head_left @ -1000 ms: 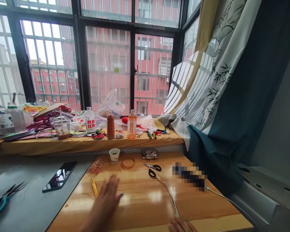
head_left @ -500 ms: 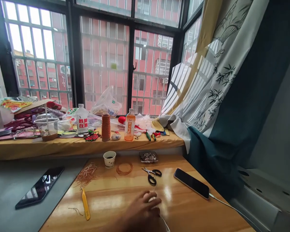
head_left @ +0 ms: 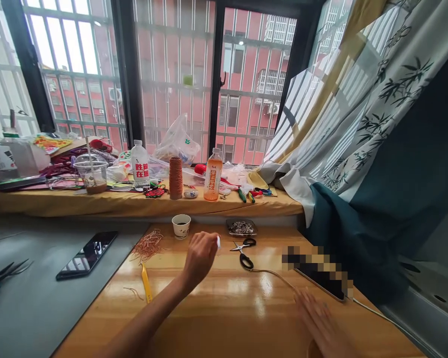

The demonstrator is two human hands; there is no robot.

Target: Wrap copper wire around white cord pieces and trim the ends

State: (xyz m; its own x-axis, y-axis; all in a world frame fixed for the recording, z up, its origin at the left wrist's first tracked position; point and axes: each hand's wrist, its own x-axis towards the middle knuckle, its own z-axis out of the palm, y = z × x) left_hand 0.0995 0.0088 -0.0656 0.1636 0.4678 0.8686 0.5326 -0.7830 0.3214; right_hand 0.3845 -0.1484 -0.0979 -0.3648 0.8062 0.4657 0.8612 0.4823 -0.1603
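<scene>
My left hand is closed, raised above the table between the paper cup and the scissors. A small white thing sticks out at its fingertips; its kind is not clear. My right hand is blurred, with its fingers stretched out low over the table at the right. A pale cord runs from beside the black-handled scissors to the fingertips of my right hand. Whether that hand grips the cord is hard to see. The scissors lie with their blades apart.
Around my hands are a paper cup, clipped copper-coloured thread, yellow tweezers, a small tray of metal bits and a partly pixelated phone. Another phone lies left. Bottles and a thread spool line the sill.
The camera view has shifted, so the table items appear higher and further right. My left hand is now raised near the cup, hiding the thread coil. My right hand has appeared at the right.
</scene>
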